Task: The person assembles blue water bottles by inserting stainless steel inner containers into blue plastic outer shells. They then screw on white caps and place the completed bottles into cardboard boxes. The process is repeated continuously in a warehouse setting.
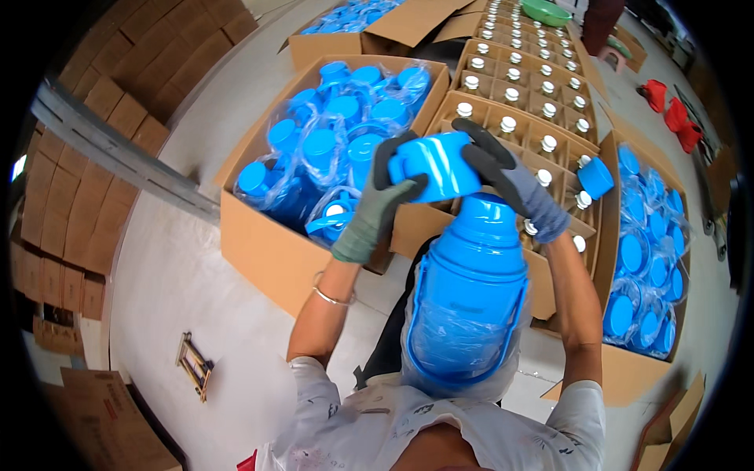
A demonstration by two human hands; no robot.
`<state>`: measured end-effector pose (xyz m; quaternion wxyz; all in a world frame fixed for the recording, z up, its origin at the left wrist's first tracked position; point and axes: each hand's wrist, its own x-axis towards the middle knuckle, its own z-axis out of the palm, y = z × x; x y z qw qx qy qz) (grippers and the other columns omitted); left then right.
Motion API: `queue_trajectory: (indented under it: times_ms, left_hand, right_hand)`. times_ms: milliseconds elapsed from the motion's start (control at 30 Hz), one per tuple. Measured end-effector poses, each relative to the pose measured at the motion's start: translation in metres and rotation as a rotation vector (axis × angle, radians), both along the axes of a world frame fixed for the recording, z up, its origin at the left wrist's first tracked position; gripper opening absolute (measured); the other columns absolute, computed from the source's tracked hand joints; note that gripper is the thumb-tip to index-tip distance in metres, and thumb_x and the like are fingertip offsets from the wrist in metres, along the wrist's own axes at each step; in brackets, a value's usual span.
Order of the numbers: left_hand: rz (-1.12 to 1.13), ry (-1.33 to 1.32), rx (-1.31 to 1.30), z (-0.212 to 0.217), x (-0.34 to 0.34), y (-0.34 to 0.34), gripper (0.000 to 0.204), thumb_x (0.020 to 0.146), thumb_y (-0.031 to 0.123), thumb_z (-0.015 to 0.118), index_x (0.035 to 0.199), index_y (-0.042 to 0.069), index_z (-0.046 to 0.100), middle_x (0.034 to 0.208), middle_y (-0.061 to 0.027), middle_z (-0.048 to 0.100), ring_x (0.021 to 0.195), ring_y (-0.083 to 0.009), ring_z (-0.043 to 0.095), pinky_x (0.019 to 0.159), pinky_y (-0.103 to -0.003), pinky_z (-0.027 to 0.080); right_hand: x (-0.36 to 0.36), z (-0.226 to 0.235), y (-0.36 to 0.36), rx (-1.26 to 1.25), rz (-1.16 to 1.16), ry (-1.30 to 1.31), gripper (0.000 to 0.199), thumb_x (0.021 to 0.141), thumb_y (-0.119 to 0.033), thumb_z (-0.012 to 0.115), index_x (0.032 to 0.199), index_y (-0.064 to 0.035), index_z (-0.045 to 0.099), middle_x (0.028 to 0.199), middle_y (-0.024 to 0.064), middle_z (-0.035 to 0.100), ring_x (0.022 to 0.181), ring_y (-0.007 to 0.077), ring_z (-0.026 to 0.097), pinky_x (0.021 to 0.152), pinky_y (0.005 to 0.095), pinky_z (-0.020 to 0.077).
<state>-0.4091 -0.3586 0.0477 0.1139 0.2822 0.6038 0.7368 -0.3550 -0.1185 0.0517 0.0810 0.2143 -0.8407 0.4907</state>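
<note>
A large blue thermos flask (pixel 473 263) stands between my legs, its lower body wrapped in a clear plastic bag (pixel 509 353). Just above its shoulder a glossy blue cup lid (pixel 444 166) is held sideways between both hands. My left hand (pixel 375 208), in a grey-green glove, closes round the lid's left end. On the lid's right end are the fingers of my right hand (pixel 506 169), in a dark glove with a blue-grey cuff. The flask's carrying handle (pixel 416 345) hangs down around its front. Whether the lid touches the flask's top is hard to see.
An open carton (pixel 271 255) of bagged blue flasks stands at left, another carton (pixel 628 369) at right. Between them, divided cartons (pixel 510 141) hold white-capped bottles, with a blue cup (pixel 594 178) on top. A metal rail (pixel 126 149) and a small frame (pixel 194 366) lie left.
</note>
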Motion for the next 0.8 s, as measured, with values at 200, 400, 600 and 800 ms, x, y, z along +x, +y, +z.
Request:
queue_trajectory:
  times_ms: [200,400,600,800]
  left_hand:
    - [0.473,0.581,-0.520,-0.074,-0.098,-0.141,0.068,0.075,0.009,0.069,0.135,0.007,0.036,0.128,-0.0158,0.044,0.120,-0.0295,0.043,0.102,-0.040,0.036]
    - [0.262,0.511,-0.865,-0.117,-0.074,-0.169,0.035,0.086,0.019,0.061,0.118,0.006,0.056,0.121,-0.0153,0.051,0.112,-0.0316,0.051,0.092,-0.037,0.044]
    - [0.148,0.497,-0.936,-0.119,-0.089,-0.194,0.029,0.087,0.028,0.059,0.108,0.008,0.062,0.101,-0.0161,0.061,0.091,-0.0352,0.060,0.078,-0.040,0.048]
    - [0.023,0.577,-1.236,-0.127,-0.101,-0.162,0.040,0.088,0.045,0.053,0.101,0.010,0.066,0.092,-0.0181,0.065,0.085,-0.0357,0.061,0.076,-0.042,0.047]
  right_hand:
    - [0.027,-0.008,0.002,-0.309,-0.012,-0.118,0.038,0.097,-0.023,0.044,0.130,-0.0045,0.048,0.133,0.0120,0.046,0.117,0.0222,0.051,0.095,0.0338,0.0445]
    - [0.062,-0.017,0.007,-0.507,-0.141,-0.238,0.045,0.097,-0.033,0.043,0.127,-0.0011,0.050,0.126,0.0153,0.053,0.117,0.0222,0.051,0.099,0.0343,0.0414]
    - [0.075,-0.024,0.007,-0.343,-0.148,-0.075,0.044,0.096,-0.034,0.044,0.125,-0.0022,0.052,0.127,0.0154,0.052,0.116,0.0238,0.052,0.099,0.0339,0.0412]
    - [0.083,0.002,-0.014,-0.355,-0.293,-0.243,0.041,0.095,-0.033,0.048,0.122,-0.0023,0.055,0.120,0.0134,0.057,0.109,0.0211,0.054,0.094,0.0323,0.0429]
